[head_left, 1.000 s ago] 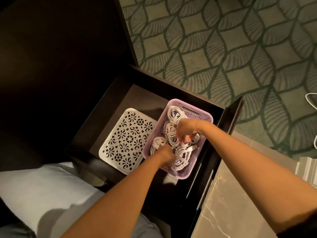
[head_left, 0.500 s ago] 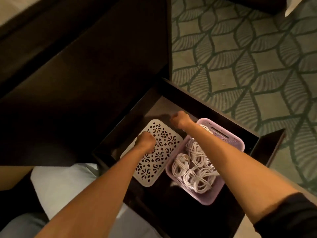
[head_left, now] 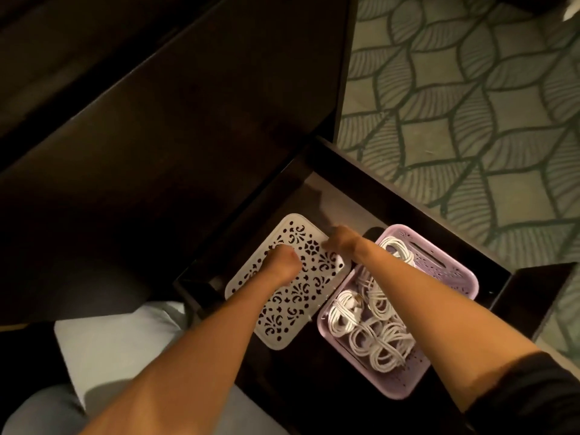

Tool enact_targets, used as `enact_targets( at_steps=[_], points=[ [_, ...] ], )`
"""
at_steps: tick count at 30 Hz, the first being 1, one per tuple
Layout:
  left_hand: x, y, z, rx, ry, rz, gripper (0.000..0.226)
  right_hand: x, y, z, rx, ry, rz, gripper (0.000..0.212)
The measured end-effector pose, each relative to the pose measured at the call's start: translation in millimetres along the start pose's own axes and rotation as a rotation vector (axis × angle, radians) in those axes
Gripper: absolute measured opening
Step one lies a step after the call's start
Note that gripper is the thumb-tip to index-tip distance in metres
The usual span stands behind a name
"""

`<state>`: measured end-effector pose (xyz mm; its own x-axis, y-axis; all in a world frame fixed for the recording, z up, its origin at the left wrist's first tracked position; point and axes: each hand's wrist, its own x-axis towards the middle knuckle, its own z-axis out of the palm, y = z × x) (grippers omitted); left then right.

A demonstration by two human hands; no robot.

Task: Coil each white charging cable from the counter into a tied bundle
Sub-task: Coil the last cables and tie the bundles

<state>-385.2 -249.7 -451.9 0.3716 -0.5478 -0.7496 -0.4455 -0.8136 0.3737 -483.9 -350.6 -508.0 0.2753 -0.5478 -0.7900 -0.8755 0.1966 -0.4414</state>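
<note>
Head view: held both forearms stretched forward and down into open drawer (head_left: 392, 196). Positioned left hand (head_left: 282, 262) knuckles-up on white perforated lid (head_left: 292, 309), fingers curled under (any grip hidden; could not tell). Positioned right hand (head_left: 340, 241) at lid's far edge, fingers curled downward; could not tell whether gripped or merely touched. Laid right forearm across purple basket (head_left: 464, 277). Located coiled white cables (head_left: 373, 337) inside basket, just beside lid, touched by neither hand.
</note>
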Motion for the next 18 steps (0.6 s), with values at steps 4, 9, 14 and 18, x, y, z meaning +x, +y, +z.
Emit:
enact_targets(
  at_steps=[4, 9, 14, 18],
  points=[
    [-6.4, 2.3, 2.4, 0.061, -0.027, 0.110, 0.062, -3.8, -10.7, -9.4, 0.062, 0.094, -0.125, 0.014],
    [-18.7, 12.5, -3.2, 0.273, -0.153, 0.270, 0.106, -28.1, -20.5, -48.2, 0.214, 0.205, -0.212, 0.015],
    [-49.0, 48.2, -16.9, 0.413, 0.182, 0.385, 0.048, -69.7, -21.8, -94.1, 0.592, 0.145, -0.175, 0.027],
    [-75.6, 76.9, -32.0, 0.369, 0.399, 0.405, 0.024, -102.1, -15.3, -120.3, 0.836, 0.141, -0.262, 0.021]
  ],
)
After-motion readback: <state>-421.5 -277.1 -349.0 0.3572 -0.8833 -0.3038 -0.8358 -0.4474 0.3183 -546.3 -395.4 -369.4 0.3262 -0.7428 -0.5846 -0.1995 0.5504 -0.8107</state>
